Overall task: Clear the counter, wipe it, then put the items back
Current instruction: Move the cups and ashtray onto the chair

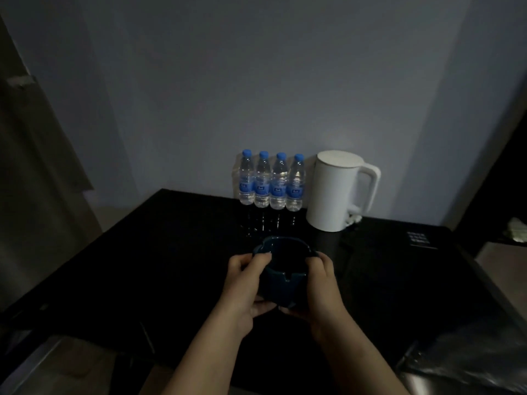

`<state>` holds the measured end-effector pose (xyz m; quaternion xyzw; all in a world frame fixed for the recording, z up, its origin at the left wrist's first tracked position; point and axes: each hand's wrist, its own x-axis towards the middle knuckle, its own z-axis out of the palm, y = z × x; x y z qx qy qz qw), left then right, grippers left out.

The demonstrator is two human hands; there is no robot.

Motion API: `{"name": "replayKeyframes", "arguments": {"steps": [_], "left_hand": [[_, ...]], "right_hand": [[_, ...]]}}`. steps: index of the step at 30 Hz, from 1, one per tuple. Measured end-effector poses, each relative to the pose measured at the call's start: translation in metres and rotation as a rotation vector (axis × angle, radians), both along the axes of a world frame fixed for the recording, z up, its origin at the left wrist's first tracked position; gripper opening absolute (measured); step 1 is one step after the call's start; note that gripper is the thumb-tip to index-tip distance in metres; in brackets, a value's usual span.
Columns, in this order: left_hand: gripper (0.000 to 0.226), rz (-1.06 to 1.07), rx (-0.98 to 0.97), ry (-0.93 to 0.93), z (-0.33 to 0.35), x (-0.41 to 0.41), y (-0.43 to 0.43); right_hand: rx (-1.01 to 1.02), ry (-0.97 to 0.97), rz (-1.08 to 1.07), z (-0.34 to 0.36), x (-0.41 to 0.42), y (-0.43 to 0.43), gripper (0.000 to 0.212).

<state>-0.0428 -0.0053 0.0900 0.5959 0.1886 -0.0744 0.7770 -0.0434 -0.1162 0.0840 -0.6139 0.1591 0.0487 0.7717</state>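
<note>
Dim room; glossy black counter (148,252) meets grey wall (256,81).

Table (159,252): black, glossy, smooth, mirrors bottles. Water bottles (269,182): clear plastic, shiny, blue plastic caps, blue glossy labels. Kettle (335,192): white, matt, smooth plastic look. Ashtray (281,283): dark blue, glazed ceramic look, smooth, faint sheen. Wall (256,81): matt painted. Clear crinkled plastic film (467,354) at lower right, shiny.

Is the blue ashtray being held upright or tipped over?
Upright: the ashtray has its open, notched rim facing up, with the left hand and right hand gripping opposite sides. Contents: cannot tell, too dark.
</note>
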Motion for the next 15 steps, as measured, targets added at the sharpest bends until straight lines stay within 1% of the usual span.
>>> {"name": "replayKeyframes", "arguments": {"steps": [5, 8, 11, 15], "left_hand": [[0.018, -0.061, -0.025, 0.033, 0.002, -0.05, -0.037], [0.019, -0.12, 0.049, -0.015, -0.005, -0.083, -0.053], [0.013, -0.188, 0.14, -0.049, -0.017, -0.119, -0.057], [0.015, -0.238, 0.188, 0.002, -0.038, -0.166, -0.064]], "right_hand": [[0.0, -0.015, -0.096, 0.002, -0.059, -0.034, 0.03], [-0.015, -0.006, -0.148, -0.003, -0.102, -0.048, 0.031], [-0.033, 0.033, -0.178, -0.013, -0.148, -0.053, 0.027], [-0.092, 0.097, -0.226, -0.034, -0.203, -0.061, 0.025]]}}
